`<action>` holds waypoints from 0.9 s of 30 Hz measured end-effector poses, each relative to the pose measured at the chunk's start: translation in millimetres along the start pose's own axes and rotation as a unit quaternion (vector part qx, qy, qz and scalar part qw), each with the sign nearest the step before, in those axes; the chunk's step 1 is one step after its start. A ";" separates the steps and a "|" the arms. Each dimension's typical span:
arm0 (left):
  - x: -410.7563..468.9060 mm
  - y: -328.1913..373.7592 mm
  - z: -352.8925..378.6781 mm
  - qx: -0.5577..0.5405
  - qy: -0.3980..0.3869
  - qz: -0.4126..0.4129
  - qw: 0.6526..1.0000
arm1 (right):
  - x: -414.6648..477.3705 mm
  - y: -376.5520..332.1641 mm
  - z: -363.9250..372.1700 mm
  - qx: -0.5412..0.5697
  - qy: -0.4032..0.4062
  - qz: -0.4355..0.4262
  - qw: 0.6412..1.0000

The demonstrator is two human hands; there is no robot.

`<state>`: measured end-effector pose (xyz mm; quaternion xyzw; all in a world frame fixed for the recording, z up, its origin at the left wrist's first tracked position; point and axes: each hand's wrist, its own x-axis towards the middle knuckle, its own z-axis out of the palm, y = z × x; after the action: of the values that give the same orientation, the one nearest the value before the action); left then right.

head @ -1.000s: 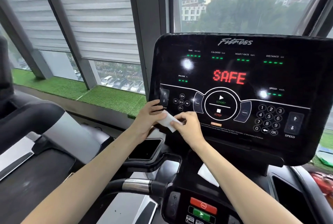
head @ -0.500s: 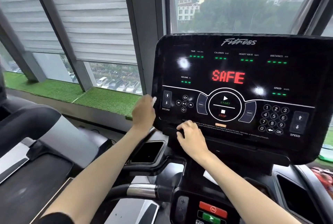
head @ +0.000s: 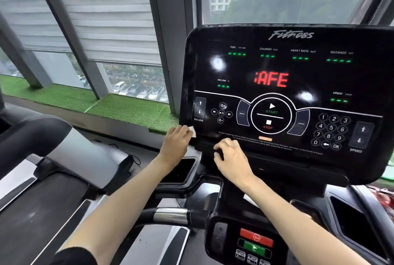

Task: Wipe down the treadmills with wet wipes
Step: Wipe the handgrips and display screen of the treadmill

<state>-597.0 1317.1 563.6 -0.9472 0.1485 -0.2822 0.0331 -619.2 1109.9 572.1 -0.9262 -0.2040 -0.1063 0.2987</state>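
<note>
Left hand is pinching a folded white wet wipe between thumb and bent fingers, and is pressing it against the lower left corner of the treadmill console, just below the INCLINE buttons. Only a small corner of the wipe is showing past the fingers. Right hand is resting with bent fingers on the ledge under the console, near the centre, and is holding no visible object; whether the fingertips are hooking the ledge cannot be told.

The wipe is likely handling as light, limp and damp (it is folding readily around the fingers), so it is best taken as a folded pad backed by flat fingertips. The glossy panel is probably offering little friction, and the buttons are calling for light pressure, since the display is lit and reading partly "AFE" in red.

Further out, a chrome-banded handlebar is crossing below the arms, and a second treadmill is standing to the left beside the artificial-grass windowsill.
</note>
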 end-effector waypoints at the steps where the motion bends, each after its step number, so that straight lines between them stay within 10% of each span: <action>1: 0.1 -1.5 -3.2 -0.023 -0.004 0.007 1.000 | -0.5 0.2 0.0 -0.006 -0.001 -0.001 1.000; 19: 8.2 9.3 -7.6 -0.141 -0.003 -0.098 0.985 | -0.1 8.0 -8.1 0.058 -0.027 0.009 0.998; 27: 39.1 25.5 -24.3 -0.193 -0.137 0.021 0.971 | -18.7 24.7 -32.4 0.050 0.032 0.044 0.997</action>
<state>-585.8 1281.6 600.8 -0.9622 0.2139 -0.1147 -0.1238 -627.5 1066.4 579.4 -0.9143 -0.1587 -0.1120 0.3553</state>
